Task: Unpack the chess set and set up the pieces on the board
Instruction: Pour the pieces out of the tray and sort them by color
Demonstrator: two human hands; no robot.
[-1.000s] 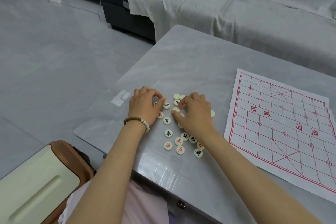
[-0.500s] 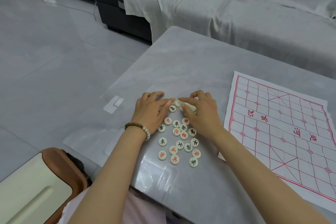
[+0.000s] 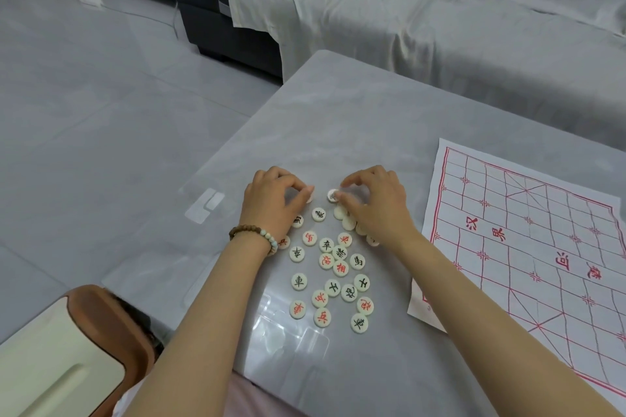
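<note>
Xiangqi pieces [image 3: 333, 269] scattered on table [image 3: 338, 118]; left hand [image 3: 274, 201], right hand [image 3: 374, 203] each pinching one piece; paper board [image 3: 528, 247] right, bare.

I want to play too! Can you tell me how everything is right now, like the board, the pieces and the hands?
Board: spread flat on the table, no pieces on it.
Pieces: loose cluster on the table left of the board, most face up.
Left hand: on the table, fingertips pinching a piece.
Right hand: fingertips on a piece at the cluster's far end.
Bracelet: on the left wrist.
Table: far half bare.
</note>
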